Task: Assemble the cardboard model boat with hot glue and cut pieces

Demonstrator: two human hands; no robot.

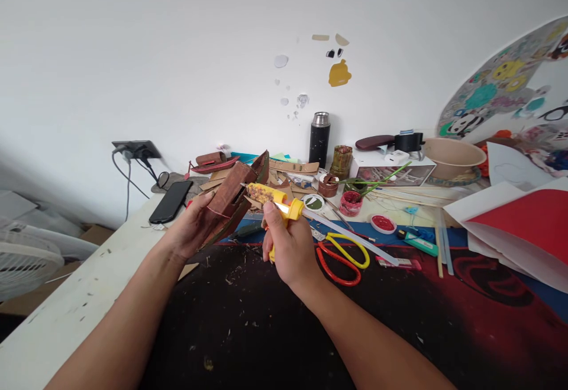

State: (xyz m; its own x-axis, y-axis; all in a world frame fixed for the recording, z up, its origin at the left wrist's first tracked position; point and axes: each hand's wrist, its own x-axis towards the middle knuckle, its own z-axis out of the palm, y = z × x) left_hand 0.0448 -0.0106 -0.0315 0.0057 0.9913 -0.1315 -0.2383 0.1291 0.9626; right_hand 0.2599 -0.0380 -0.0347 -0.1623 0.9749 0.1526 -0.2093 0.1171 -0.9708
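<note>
My left hand (191, 227) is wrapped round a reddish-brown model boat (231, 192), which is held tilted above the dark mat. A curved brown cover forms the boat's upper part, and its pointed end faces up and to the right. In my right hand (288, 239) is a yellow glue gun (266, 195), gripped by its handle. The gun's nozzle points left and lies close to the boat's side; whether the two touch is hard to tell. Scissors (339, 254) with one red and one yellow handle lie just right of my right hand.
A black phone (171, 202) lies at the left. Behind the boat are cardboard scraps and another small boat (215, 165). A black flask (319, 138) stands by the wall, with open paint jars (350, 202) to its right. White and red paper (523, 224) is at the right.
</note>
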